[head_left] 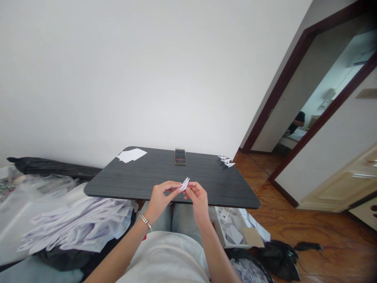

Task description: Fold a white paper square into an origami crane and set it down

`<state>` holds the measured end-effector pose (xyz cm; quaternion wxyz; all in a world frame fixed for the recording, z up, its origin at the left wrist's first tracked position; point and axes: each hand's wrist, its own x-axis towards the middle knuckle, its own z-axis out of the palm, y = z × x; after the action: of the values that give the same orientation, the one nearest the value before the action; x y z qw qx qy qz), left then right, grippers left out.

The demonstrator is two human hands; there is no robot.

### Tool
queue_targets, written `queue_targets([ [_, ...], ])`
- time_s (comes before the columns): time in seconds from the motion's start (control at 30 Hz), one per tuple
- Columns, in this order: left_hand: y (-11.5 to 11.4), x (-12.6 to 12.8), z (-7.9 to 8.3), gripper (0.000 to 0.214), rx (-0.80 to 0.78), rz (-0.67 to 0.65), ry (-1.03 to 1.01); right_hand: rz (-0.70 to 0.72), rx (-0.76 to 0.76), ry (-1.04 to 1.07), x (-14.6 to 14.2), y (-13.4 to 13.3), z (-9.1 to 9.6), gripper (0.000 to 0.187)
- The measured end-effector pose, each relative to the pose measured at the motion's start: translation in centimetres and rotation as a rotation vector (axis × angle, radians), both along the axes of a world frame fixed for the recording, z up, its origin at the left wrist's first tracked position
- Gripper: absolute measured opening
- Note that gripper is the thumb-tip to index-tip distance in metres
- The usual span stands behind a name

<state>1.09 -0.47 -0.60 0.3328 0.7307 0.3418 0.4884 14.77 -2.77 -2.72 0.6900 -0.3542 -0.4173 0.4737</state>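
Note:
A small piece of folded white paper (185, 183) with pointed tips is pinched between both hands, above the near edge of the dark table (132, 179). My left hand (163, 195) grips its left side with thumb and forefinger. From the right, my right hand (196, 193) holds it with closed fingers. Several small folded paper pieces (226, 160) stand at the table's far right corner. At the far left corner lie flat white paper sheets (131, 155), overlapping one another.
A phone-like dark device (180, 156) rests near the wall. Left of the table is a heap of white cloth-like material (85, 222). Below right sit a white box (219, 230) with papers and black plastic bags (279, 257). Through the doorway, a person (297, 122) is partly visible.

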Motion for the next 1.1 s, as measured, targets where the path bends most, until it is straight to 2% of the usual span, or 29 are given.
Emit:
queue_targets([
  [0.4,0.22,-0.10,-0.22,0.017,-0.146,-0.080,-0.094,-0.113,0.024,-0.064,0.03,0.46,-0.41,0.022],
  [0.6,0.27,-0.08,0.16,0.018,-0.144,-0.090,-0.073,-0.087,-0.005,-0.080,-0.04,0.36,-0.27,0.015],
  [0.9,0.03,0.12,0.18,0.022,-0.156,-0.087,-0.035,-0.125,-0.036,-0.106,-0.22,-0.11,0.35,0.017],
  [1.1,0.05,0.31,0.52,0.019,-0.205,-0.115,-0.121,-0.112,-0.030,-0.117,-0.43,-0.41,0.57,0.015],
])
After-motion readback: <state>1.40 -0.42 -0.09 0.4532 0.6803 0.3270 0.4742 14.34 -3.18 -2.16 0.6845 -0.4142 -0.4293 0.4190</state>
